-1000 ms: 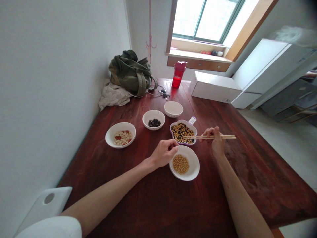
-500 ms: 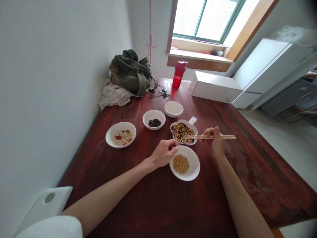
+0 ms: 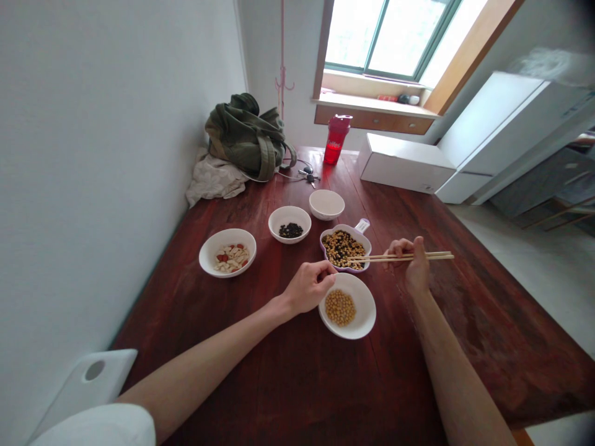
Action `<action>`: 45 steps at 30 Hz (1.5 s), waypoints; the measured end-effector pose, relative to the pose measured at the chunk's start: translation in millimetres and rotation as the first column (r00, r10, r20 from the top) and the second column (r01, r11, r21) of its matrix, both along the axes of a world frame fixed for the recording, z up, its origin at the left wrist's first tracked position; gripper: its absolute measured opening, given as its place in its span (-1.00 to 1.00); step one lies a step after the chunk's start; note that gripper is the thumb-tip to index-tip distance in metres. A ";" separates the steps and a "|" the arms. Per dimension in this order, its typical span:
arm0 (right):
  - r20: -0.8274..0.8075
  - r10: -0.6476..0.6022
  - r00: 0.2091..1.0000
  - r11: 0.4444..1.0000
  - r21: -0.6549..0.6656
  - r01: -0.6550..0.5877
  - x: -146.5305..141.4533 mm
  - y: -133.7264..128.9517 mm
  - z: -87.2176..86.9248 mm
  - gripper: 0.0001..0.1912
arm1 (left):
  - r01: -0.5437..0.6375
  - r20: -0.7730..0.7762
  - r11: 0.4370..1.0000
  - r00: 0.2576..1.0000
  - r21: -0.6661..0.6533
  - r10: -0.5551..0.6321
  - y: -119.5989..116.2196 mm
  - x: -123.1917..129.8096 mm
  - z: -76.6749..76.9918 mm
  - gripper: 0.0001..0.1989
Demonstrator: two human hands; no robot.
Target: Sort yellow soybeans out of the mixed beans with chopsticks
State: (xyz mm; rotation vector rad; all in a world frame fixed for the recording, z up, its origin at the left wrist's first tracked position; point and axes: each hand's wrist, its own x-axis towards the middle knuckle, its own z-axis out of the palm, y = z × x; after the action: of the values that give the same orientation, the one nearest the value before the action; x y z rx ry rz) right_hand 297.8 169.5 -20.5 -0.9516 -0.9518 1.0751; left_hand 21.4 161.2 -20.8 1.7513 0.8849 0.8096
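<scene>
My right hand (image 3: 411,263) is shut on a pair of wooden chopsticks (image 3: 400,256), and their tips reach over a small purple-rimmed dish (image 3: 343,249) of mixed soybeans and black beans. My left hand (image 3: 309,287) rests curled, fingers closed, between that dish and a white bowl of yellow soybeans (image 3: 341,306). Its fingertips are at the dish's lower rim, and nothing shows in them. Further left, a white bowl (image 3: 227,253) holds pale nut pieces and red dates, and a smaller white bowl (image 3: 289,224) holds black beans.
A small white bowl (image 3: 326,204) stands behind the dish on the dark red wooden table (image 3: 279,371). At the far end are a red bottle (image 3: 337,139), keys, a green bag (image 3: 246,139), cloth and a white box (image 3: 404,163). A white wall runs along the left.
My right hand and the chopsticks have shifted slightly right, drawing the tips back toward the dish's right side. My left hand has hardly moved.
</scene>
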 end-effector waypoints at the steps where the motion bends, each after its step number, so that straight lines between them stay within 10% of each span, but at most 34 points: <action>1: -0.003 0.023 1.000 1.000 -0.011 -0.023 1.3 -0.4 0.7 -0.35 | 0.002 -0.001 1.000 1.000 0.003 -0.002 0.1 0.0 -0.4 -0.78; 18: 0.202 -0.143 0.969 0.986 0.112 0.122 -3.7 -2.5 2.9 -0.38 | 0.001 0.006 1.000 1.000 0.004 -0.001 0.1 -0.4 -1.5 -0.78; 25: 0.256 -0.006 0.967 0.999 0.040 -0.005 -6.8 -4.3 6.5 -0.34 | 0.004 0.000 1.000 1.000 0.011 -0.004 -0.1 -0.6 -1.9 -0.78; 36: 0.400 -0.237 0.885 0.968 0.178 0.179 -8.1 -9.4 13.2 -0.30 | -0.002 -0.007 1.000 1.000 0.014 0.002 0.0 0.0 -2.6 -0.79; 41: 0.548 -0.359 0.756 0.930 0.277 0.241 -9.9 -21.2 31.8 -0.26 | -0.008 -0.006 1.000 1.000 0.003 0.008 -0.6 0.2 -3.2 -0.79; 45: 0.775 -0.414 0.477 0.910 0.366 0.194 -26.3 -32.1 44.3 -0.34 | -0.012 -0.006 1.000 1.000 0.003 0.012 -0.7 0.3 -2.1 -0.79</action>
State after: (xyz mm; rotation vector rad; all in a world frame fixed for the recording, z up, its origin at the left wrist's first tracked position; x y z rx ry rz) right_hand 271.5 137.4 23.8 -1.4202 -1.5783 0.0931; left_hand 21.7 160.6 -22.9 1.7531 0.8994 0.8145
